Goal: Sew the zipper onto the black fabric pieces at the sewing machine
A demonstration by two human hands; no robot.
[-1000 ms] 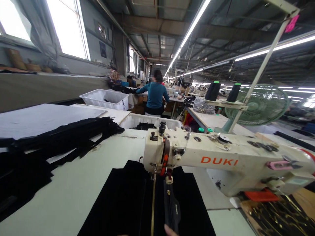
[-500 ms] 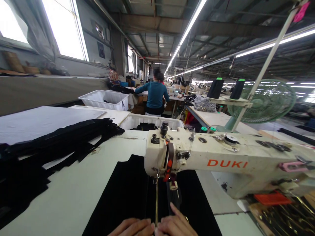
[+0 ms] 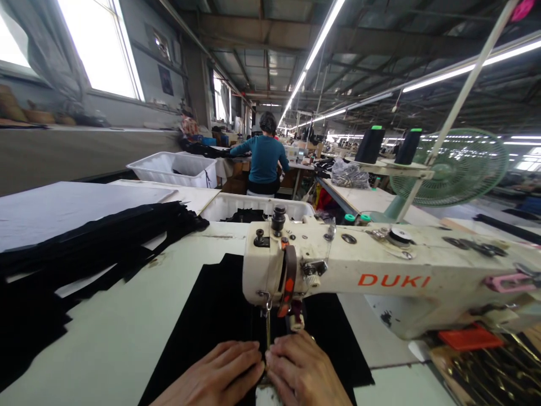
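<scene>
A black fabric panel (image 3: 203, 304) lies under the head of a white sewing machine (image 3: 338, 270). A thin gold-toothed zipper (image 3: 267, 330) runs from below the machine head toward me, on the black fabric. My left hand (image 3: 224, 369) is closed at the zipper's near end, fingers curled and pressed together. From the other side my right hand (image 3: 302, 366) is closed there too, its fingertips almost meeting the left ones. The fingertips hide exactly how the zipper and fabric are pinched. Behind my right fingers, the presser-foot area is partly covered.
Stacked black fabric pieces (image 3: 105, 237) lie at left. White bins (image 3: 177, 169) stand beyond the table. A person in a teal top (image 3: 264, 160) sits ahead, facing away. Thread cones (image 3: 369, 145) and a green fan (image 3: 452, 169) are at right, above a box of zippers (image 3: 486, 372).
Both hands have moved forward, closer to the machine head, and more of them shows. Less of the zipper is visible. The view has shifted slightly.
</scene>
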